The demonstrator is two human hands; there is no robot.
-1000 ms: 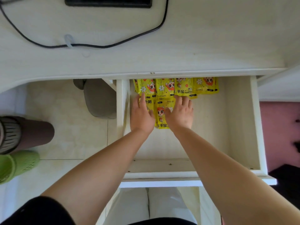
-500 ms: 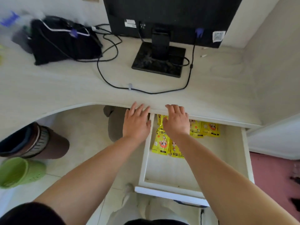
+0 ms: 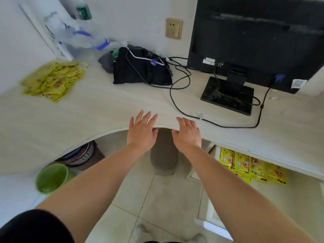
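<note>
Drawer (image 3: 289, 207) lower right holds overlapping yellow cartoon sachets (image 3: 252, 165); left hand (image 3: 142, 132) and right hand (image 3: 188, 135) mid-frame, flat, empty

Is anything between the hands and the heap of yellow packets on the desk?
Nothing visible. Only bare pale desk top lies between the left hand, the right hand and the heap of yellow packets; the black fabric bag sits aside.
</note>
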